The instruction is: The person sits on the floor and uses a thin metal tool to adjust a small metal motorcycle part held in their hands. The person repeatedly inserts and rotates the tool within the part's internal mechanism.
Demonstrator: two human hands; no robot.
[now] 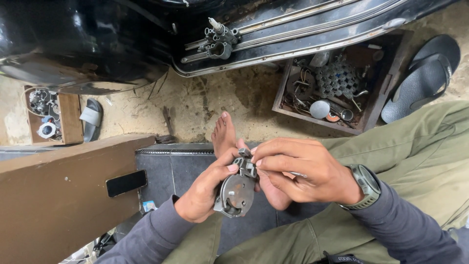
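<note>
Obs: seated person, green trousers, grey sleeves, watch [367,185] on the right wrist. All positions below given relative to the metal part [238,190] held over the lap.

Metal part: grey, roundish plate with a small hole and a curved lip at its lower edge; a blocky linkage piece [246,165] sits at its top. It is off the ground, between both hands, above a dark mat [161,171].

Left hand [207,190]: closed around the part's left edge and back, thumb pressed near the top of the plate; grasping the part.

Right hand [303,171]: just right of the part, fingertips pinched on the linkage piece at the top. A thin metal sliver shows under the palm; cannot tell what it is.

Surroundings: bare foot [223,134] just above the part. Wooden tray of small hardware [337,83] up and to the right, a black sandal [425,78] further right. Black vehicle body [97,39] with chrome strips well above. Wooden bench [58,195] to the left, a dark phone [126,183] lying on it. Second small box of parts [49,115] far up-left.

Progress (judgement): part is out of the vehicle and in hand; work at the linkage looks mid-way, fingers on it, nothing visibly separated or set down yet
</note>
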